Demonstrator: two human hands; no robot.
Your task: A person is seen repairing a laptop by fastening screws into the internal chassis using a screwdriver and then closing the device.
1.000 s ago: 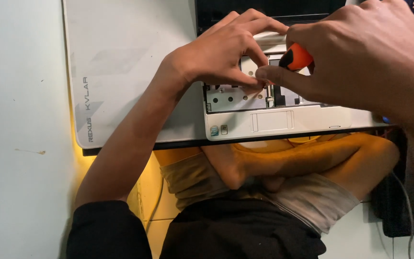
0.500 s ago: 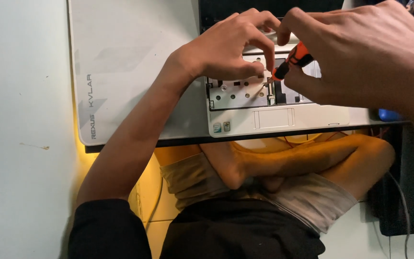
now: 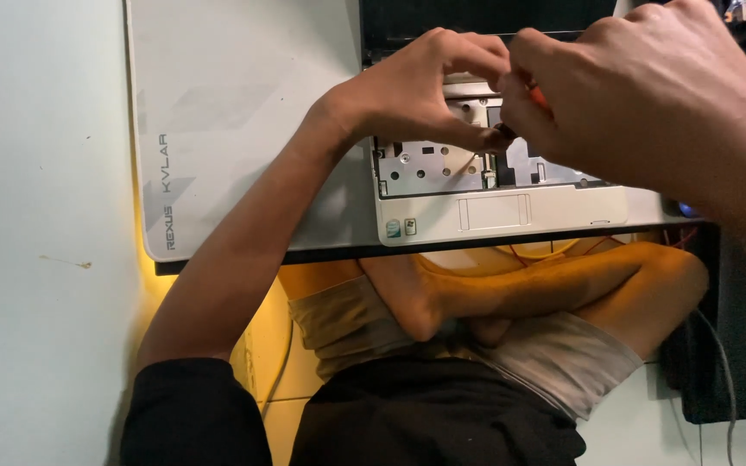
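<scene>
White laptop with its keyboard off lies on the desk; my left hand pinches near a screw hole, my right hand grips an orange screwdriver, best kept upright and steady.

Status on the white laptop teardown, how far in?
Done: keyboard is off the white laptop base, bare metal tray with holes exposed. In hand: left hand steadies the tray edge, right hand holds an orange-handled screwdriver at it. Left: white palmrest with touchpad remains on.
</scene>
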